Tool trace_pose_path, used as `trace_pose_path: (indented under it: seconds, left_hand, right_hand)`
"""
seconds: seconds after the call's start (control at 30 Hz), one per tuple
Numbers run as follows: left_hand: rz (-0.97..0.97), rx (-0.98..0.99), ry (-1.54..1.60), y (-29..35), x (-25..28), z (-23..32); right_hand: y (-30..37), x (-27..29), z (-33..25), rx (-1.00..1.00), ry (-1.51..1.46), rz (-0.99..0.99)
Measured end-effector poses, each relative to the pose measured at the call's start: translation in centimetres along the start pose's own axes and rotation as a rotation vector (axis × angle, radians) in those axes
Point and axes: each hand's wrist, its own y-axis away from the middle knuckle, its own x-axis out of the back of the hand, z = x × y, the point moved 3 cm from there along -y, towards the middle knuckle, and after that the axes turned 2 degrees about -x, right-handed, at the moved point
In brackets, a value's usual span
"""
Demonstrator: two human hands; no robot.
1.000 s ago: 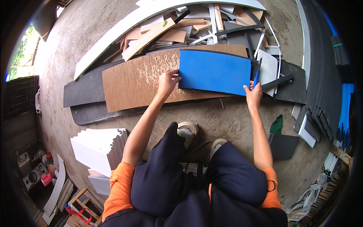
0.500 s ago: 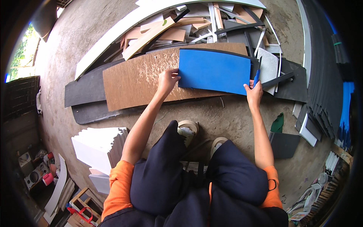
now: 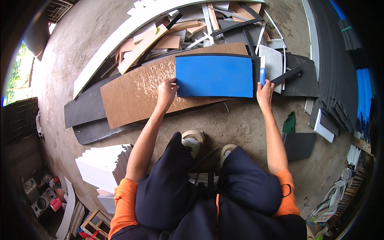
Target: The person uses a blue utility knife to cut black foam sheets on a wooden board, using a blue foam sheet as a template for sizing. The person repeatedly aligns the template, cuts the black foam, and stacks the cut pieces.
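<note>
A blue rectangular foam sheet (image 3: 215,76), with a dark layer showing along its far edge, lies over a worn brown board (image 3: 136,90). My left hand (image 3: 166,94) is closed at the sheet's left edge, thumb and fingers pinching it near the lower corner. Just off the sheet's right edge, my right hand (image 3: 265,94) is wrapped round a blue utility knife (image 3: 262,74), its blade pointing away from me. The brown board rests on dark grey sheets (image 3: 86,112).
Beyond the board is a heap of white, tan and black offcuts (image 3: 192,30). White sheets (image 3: 102,166) are stacked at my left. Dark sheets (image 3: 334,80) lie in a long pile at the right, near a green cloth (image 3: 289,122) and a small dark piece (image 3: 298,145).
My right hand has come away from the sheet's right corner, the knife still in it and now more upright. The view has shifted, and the sheet sits straighter with my left hand still on it.
</note>
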Motion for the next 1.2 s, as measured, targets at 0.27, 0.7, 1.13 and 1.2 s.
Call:
trace_pose_path:
  seconds: [0.27, 0.7, 1.13, 1.2]
  left_hand:
    - [0.002, 0.019, 0.03, 0.4, 0.3, -0.5]
    - [0.07, 0.159, 0.128, 1.4, 2.8, -2.9]
    - [0.033, -0.183, -0.043, 4.4, 2.6, -1.8]
    - [0.037, -0.199, -0.061, 4.4, 2.6, -2.4]
  right_hand:
    - [0.1, 0.5, -1.3, -0.003, -0.02, -0.03]
    - [0.0, -0.2, -5.6, 0.268, 0.022, 0.069]
    - [2.2, -1.1, -5.9, 0.323, -0.255, -0.328]
    - [1.8, -0.9, -6.0, 0.32, -0.285, -0.396]
